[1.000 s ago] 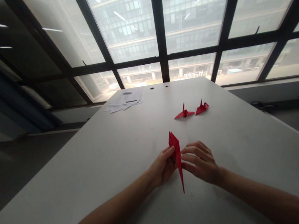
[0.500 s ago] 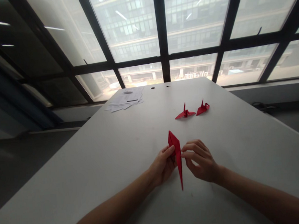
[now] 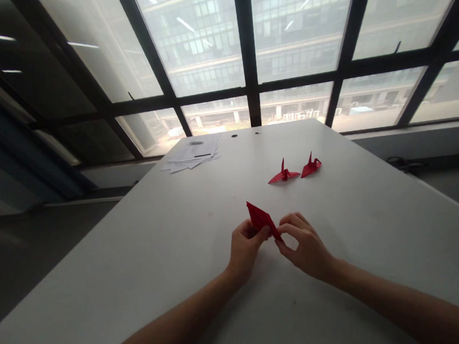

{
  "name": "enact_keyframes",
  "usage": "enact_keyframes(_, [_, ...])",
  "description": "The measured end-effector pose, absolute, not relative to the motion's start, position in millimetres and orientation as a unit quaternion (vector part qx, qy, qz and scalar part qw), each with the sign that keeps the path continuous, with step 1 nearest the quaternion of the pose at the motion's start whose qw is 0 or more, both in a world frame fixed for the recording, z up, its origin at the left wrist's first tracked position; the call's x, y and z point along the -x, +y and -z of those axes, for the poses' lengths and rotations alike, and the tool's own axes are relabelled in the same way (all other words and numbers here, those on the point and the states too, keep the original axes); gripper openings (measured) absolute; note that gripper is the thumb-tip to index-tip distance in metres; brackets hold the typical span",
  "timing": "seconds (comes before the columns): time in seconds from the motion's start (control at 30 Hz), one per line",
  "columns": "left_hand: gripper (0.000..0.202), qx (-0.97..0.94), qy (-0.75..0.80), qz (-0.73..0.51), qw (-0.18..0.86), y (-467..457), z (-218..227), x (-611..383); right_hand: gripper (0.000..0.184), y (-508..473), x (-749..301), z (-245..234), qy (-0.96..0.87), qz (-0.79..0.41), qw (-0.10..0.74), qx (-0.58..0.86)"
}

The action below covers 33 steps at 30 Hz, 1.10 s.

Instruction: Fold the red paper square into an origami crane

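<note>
A folded red paper piece (image 3: 260, 218), long and pointed, is held just above the white table (image 3: 140, 253), tilted with its tip up to the left. My left hand (image 3: 245, 247) pinches its lower left side. My right hand (image 3: 304, 245) pinches its lower end from the right, and that end is hidden between my fingers. Both hands meet at the paper near the table's middle.
Two finished red paper cranes (image 3: 283, 173) (image 3: 310, 166) stand side by side farther back on the table. A loose stack of white sheets (image 3: 192, 153) lies at the far left corner. Large dark-framed windows (image 3: 246, 54) rise behind the table.
The red paper has swung from pointing straight toward me to a leftward tilt, and its long lower tip is now hidden in my right fingers. Both hands moved slightly away from me.
</note>
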State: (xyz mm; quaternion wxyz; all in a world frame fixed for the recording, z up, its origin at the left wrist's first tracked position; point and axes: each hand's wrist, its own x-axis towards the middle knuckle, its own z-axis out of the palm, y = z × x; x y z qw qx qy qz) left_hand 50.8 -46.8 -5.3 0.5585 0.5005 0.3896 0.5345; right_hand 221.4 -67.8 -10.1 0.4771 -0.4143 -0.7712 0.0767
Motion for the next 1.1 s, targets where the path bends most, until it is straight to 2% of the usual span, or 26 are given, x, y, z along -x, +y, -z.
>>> enact_keyframes(0.27, [0.017, -0.54, 0.418, -0.521, 0.513, -48, 1, -51, 0.015, -68, -225, 8, -0.808, 0.001, 0.42, 0.413])
enact_keyframes(0.53, [0.019, -0.541, 0.422, -0.496, 0.532, -43, 4, -48, 0.007, -60, -237, 5, -0.856, 0.004, 0.36, 0.371])
enact_keyframes(0.6, [0.02, -0.544, 0.42, -0.49, 0.537, -43, 6, -48, 0.01, -60, -237, 5, -0.86, 0.018, 0.349, 0.372])
enact_keyframes(0.9, [0.024, -0.547, 0.416, -0.454, 0.567, -43, 8, -48, 0.017, -57, -242, 7, -0.868, 0.07, 0.331, 0.362])
enact_keyframes(1.1, [0.027, -0.551, 0.398, -0.401, 0.614, -39, 5, -44, 0.015, -59, -245, 0, -0.831, 0.107, 0.378, 0.394])
